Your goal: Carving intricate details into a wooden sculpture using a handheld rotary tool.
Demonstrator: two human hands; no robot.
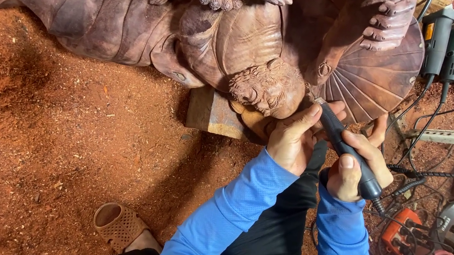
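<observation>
In the head view, at centre right of the frame, a dark rotary carving tool [345, 149] is gripped by the right hand [354, 169], its tip set at the carved face of the wooden statue [242, 33]. The left hand [293, 139] is curled against the statue beside it. The statue is propped on a wooden block [211, 113] above the sawdust-covered floor [25, 138].

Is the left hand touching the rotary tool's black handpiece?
Touching. In the head view the left hand has its thumb laid against the front of the handpiece, no gap showing, while the right hand grips the rear.

reddish-brown carved wooden statue [224, 30]; dark grey rotary tool [345, 149]; bright blue sleeves [225, 218]; orange-red sawdust floor [26, 132]; tan perforated slipper [117, 225]
</observation>
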